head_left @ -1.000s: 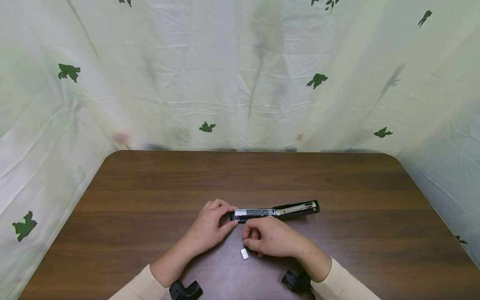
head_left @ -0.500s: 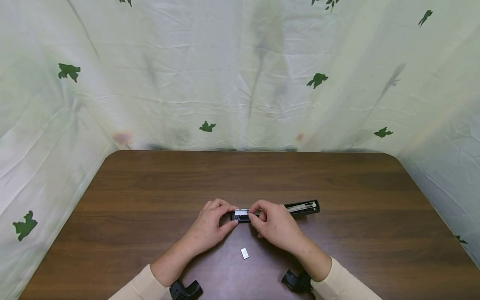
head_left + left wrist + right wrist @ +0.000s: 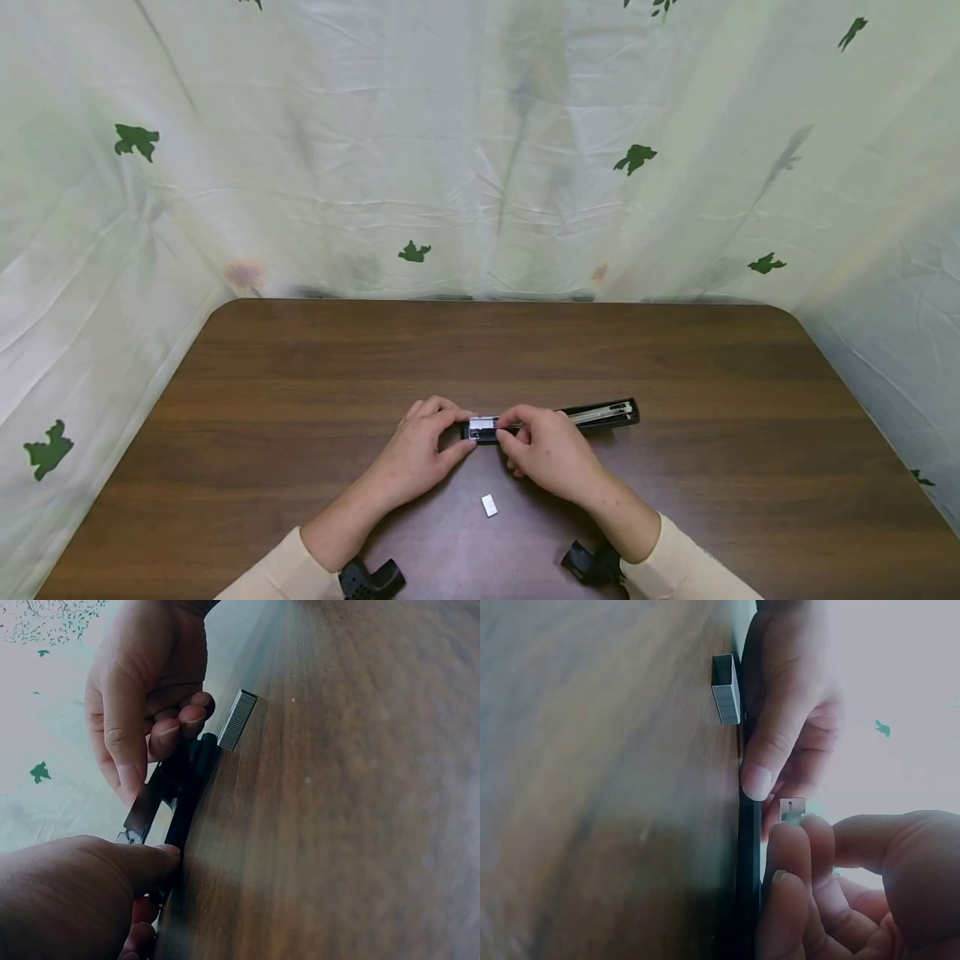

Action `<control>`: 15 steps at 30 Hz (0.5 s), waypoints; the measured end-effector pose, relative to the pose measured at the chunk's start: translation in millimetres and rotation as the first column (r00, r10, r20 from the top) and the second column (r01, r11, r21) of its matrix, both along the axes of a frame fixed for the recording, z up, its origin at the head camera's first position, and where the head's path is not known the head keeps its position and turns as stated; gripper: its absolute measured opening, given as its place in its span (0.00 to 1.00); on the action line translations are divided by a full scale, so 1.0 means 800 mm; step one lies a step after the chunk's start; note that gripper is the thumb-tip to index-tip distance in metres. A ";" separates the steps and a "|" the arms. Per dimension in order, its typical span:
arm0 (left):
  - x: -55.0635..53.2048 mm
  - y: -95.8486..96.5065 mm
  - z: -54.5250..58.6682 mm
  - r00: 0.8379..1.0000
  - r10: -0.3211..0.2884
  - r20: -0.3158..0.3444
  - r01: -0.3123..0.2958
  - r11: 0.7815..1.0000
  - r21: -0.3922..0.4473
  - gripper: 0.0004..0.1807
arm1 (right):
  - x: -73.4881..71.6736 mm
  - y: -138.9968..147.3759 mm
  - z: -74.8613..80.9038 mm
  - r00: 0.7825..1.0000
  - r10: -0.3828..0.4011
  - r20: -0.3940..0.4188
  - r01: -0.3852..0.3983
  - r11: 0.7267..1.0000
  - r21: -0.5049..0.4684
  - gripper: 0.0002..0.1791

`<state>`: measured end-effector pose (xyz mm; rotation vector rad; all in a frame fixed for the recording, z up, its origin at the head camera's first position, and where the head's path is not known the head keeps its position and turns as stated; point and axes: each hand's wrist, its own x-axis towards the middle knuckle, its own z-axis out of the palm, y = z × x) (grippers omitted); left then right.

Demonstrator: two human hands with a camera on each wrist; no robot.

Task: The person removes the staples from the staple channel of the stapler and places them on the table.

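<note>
My left hand (image 3: pixel 426 446) grips the left end of the long black stapler (image 3: pixel 606 415), which lies opened out on the brown wooden table (image 3: pixel 300 358). With my right hand (image 3: pixel 551 457) I pinch its silver metal channel between thumb and forefinger; I can't tell whether anything small sits between the tips. The small silver block of staples (image 3: pixel 489 506) lies untouched on the near side. If my left grip slackens, a sideways push could twist the stapler; a low withdrawal could knock the block.
</note>
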<state>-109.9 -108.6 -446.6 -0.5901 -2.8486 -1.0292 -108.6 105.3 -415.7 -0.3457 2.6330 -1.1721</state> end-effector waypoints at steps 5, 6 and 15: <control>0.001 0.000 0.000 1.000 0.010 -0.010 -0.010 1.000 -0.005 0.17 | -0.001 -0.002 -0.001 0.999 0.026 0.038 -0.024 0.999 -0.041 0.07; 0.001 0.000 0.000 1.000 0.012 -0.015 -0.012 1.000 -0.005 0.17 | -0.001 -0.002 -0.001 0.999 0.029 0.043 -0.027 0.999 -0.046 0.07; 0.001 0.001 0.000 1.000 0.012 -0.020 -0.012 1.000 -0.001 0.16 | 0.000 -0.002 -0.001 0.998 0.033 0.047 -0.030 0.998 -0.060 0.07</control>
